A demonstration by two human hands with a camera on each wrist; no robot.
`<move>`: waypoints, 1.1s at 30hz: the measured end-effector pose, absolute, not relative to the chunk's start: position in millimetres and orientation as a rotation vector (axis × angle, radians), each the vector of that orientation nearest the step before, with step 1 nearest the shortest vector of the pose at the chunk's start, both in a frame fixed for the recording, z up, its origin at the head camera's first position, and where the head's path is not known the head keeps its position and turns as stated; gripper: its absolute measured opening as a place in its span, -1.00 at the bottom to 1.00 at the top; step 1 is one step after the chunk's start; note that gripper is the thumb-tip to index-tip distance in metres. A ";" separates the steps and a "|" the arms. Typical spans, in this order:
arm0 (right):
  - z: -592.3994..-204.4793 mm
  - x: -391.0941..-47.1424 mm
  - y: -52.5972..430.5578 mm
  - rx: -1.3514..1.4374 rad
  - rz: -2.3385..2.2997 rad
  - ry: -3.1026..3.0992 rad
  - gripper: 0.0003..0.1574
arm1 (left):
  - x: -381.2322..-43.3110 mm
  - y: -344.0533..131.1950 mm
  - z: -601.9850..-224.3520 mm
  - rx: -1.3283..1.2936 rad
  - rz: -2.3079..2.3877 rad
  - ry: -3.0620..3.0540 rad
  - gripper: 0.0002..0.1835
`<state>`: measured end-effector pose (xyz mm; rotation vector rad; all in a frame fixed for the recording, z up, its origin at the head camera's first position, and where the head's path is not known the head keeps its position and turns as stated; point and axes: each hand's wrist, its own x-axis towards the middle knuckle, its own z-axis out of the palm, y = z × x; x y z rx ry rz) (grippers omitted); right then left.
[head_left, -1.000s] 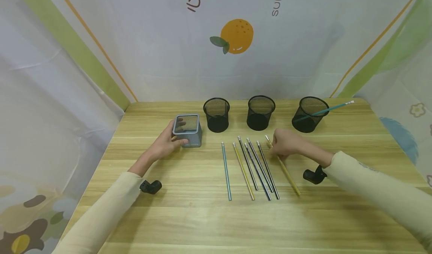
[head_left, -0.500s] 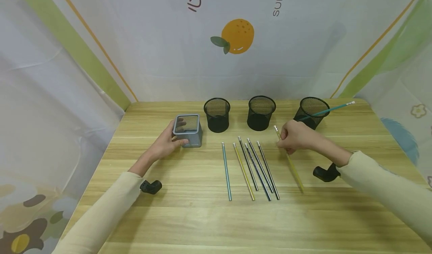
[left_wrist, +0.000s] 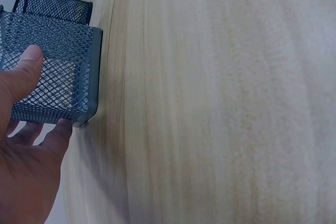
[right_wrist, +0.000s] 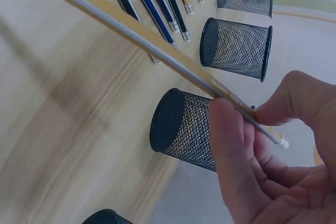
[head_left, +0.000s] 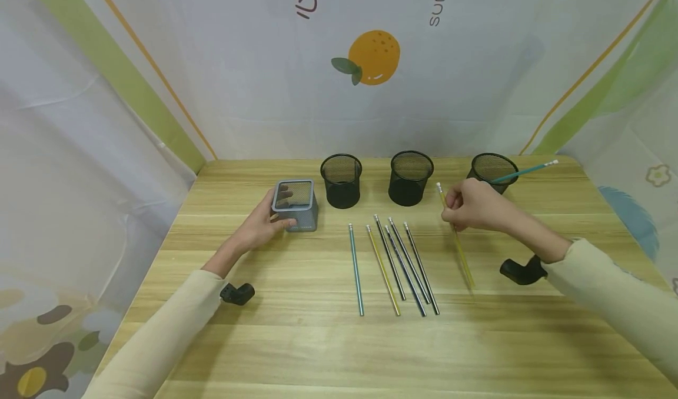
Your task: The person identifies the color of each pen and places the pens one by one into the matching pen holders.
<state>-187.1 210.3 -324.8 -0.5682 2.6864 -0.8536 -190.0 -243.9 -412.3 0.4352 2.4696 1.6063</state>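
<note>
My left hand (head_left: pixel 256 229) grips a grey square mesh pen holder (head_left: pixel 301 218) standing on the table, thumb (left_wrist: pixel 29 72) on the near side and the other fingers round the left and back. My right hand (head_left: pixel 479 208) pinches a yellow pencil (head_left: pixel 462 255) between thumb and fingers near its eraser end. That pencil hangs tilted, eraser end up, off the tabletop. In the right wrist view the yellow pencil (right_wrist: pixel 157 51) crosses in front of the mesh cups. Behind the right hand is a round black mesh cup (head_left: pixel 494 166), partly hidden, with a teal pencil (head_left: pixel 524 171) leaning out of it.
Two more round black mesh cups, the left one (head_left: pixel 342 193) and the middle one (head_left: pixel 406 190), stand along the back of the wooden table (head_left: pixel 296 352). A teal pencil (head_left: pixel 356 269), another yellow pencil (head_left: pixel 382 269) and several dark pencils (head_left: pixel 415 263) lie in the middle.
My right hand has lifted the yellow pencil off the table and carried it back and to the right, towards the right-hand cup. My left hand stays on the square holder.
</note>
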 end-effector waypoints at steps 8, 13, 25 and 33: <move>-321.3 -183.8 209.7 -0.601 -0.904 2.772 -0.94 | -189.6 -243.3 -411.8 0.433 1.601 2.469 -0.10; -318.8 -182.4 211.9 -0.620 -0.998 2.821 -0.92 | -188.9 -243.0 -411.5 0.440 1.603 2.468 -0.10; -308.0 -177.9 212.7 -0.708 -1.149 3.008 -0.93 | -189.2 -244.0 -412.7 0.444 1.596 2.475 -0.10; -310.0 -182.2 214.3 -0.794 -1.331 3.029 -0.93 | -189.6 -243.7 -412.3 0.450 1.597 2.478 -0.10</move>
